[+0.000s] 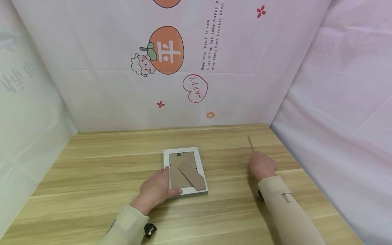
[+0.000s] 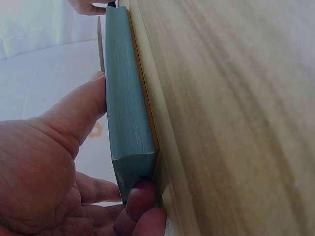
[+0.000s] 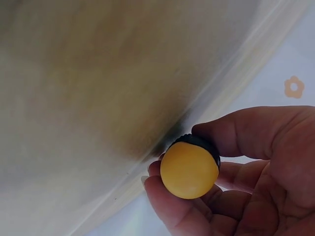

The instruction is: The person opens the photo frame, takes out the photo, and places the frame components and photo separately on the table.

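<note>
A white picture frame (image 1: 201, 170) is turned with its back up, on or just above the wooden table. Its brown backing board (image 1: 174, 173) shows small dark tabs, and a slanted stand leg (image 1: 193, 177) lies across it. My left hand (image 1: 156, 189) grips the frame's near left corner, thumb on the back's lower edge. In the left wrist view the frame's side (image 2: 128, 98) looks blue-green, with fingers curled at its corner. My right hand (image 1: 262, 165) holds a screwdriver (image 1: 250, 143) to the right, apart from the frame. Its handle end (image 3: 189, 169) is yellow and black.
The wood-grain table (image 1: 101, 163) reaches a printed white sheet (image 1: 110, 95) at the back. Plain white sheets hang at the left (image 1: 27, 112) and right (image 1: 346, 136) sides. Both wrists wear beige sleeves or bands with dark devices.
</note>
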{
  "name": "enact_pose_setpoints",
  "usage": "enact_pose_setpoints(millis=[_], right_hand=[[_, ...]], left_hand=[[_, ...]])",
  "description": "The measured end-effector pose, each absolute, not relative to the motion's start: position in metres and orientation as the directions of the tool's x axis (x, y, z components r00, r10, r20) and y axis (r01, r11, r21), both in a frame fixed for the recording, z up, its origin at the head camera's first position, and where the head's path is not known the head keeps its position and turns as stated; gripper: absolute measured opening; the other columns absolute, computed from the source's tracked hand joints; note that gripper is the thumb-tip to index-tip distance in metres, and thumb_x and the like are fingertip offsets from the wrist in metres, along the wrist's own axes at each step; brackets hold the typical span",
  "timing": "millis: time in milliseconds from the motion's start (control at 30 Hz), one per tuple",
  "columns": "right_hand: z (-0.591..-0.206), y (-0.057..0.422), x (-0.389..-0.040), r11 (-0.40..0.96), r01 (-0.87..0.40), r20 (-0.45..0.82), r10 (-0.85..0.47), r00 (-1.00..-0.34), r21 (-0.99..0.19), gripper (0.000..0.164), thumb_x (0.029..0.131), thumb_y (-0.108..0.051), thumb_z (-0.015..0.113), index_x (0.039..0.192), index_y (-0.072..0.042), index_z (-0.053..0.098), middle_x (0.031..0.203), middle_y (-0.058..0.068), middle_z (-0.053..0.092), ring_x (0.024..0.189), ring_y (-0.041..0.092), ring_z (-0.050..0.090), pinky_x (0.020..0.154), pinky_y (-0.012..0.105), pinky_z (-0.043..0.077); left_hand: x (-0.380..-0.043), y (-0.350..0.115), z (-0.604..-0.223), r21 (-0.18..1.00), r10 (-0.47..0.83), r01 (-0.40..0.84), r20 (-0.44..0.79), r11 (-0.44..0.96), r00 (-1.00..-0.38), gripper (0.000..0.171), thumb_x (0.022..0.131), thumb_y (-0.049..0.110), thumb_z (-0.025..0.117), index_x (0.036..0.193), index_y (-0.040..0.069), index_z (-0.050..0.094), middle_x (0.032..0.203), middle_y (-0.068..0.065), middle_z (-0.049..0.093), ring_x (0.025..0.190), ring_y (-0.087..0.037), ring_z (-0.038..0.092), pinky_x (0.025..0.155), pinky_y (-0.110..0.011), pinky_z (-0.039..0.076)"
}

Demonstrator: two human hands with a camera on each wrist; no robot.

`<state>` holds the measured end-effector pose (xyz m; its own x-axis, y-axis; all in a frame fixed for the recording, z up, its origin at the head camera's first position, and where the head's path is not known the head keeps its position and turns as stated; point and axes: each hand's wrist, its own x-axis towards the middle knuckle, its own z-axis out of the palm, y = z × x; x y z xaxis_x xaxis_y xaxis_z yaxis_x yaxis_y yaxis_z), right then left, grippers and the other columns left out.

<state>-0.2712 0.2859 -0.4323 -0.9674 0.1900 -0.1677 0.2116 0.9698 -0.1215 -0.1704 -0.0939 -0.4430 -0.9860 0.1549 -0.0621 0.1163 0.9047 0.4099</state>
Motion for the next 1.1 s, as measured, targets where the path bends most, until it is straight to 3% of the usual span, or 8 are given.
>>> enact_pose_setpoints(millis=[633, 867, 1100], right_hand=[[-0.427, 0.278, -0.268, 0.98, 0.166, -0.146, 0.148, -0.978, -0.115, 0.025, 0.098, -0.012, 0.036, 0.105, 0.003, 0.054, 0.099, 0.032, 0.063, 0.079, 0.043, 0.061, 0.058, 0.057, 0.049], [-0.419, 0.268, -0.262, 0.979, 0.138, -0.074, 0.128, -0.989, -0.149, 0.035, 0.102, -0.018, 0.026, 0.107, 0.002, 0.054, 0.102, 0.033, 0.062, 0.085, 0.046, 0.061, 0.057, 0.06, 0.049], [-0.411, 0.26, -0.258, 0.975, 0.114, -0.043, 0.108, -0.993, -0.188, 0.022, 0.095, -0.009, 0.033, 0.099, 0.001, 0.053, 0.088, 0.023, 0.061, 0.077, 0.037, 0.061, 0.053, 0.053, 0.049]], left_hand=[[-0.169, -0.094, -0.443, 0.41, 0.158, 0.118, -0.065, 0.905, -0.985, 0.104, 0.074, 0.063, 0.072, 0.146, -0.004, 0.037, 0.139, -0.024, 0.052, 0.122, -0.037, 0.052, 0.085, -0.051, 0.052], [-0.169, -0.094, -0.443, 0.406, 0.153, 0.115, -0.061, 0.906, -0.986, 0.104, 0.074, 0.063, 0.072, 0.146, -0.003, 0.038, 0.139, -0.024, 0.052, 0.121, -0.037, 0.053, 0.084, -0.05, 0.052], [-0.169, -0.094, -0.442, 0.406, 0.155, 0.117, -0.062, 0.906, -0.986, 0.104, 0.074, 0.063, 0.072, 0.146, -0.003, 0.038, 0.139, -0.024, 0.052, 0.121, -0.037, 0.053, 0.084, -0.051, 0.052]])
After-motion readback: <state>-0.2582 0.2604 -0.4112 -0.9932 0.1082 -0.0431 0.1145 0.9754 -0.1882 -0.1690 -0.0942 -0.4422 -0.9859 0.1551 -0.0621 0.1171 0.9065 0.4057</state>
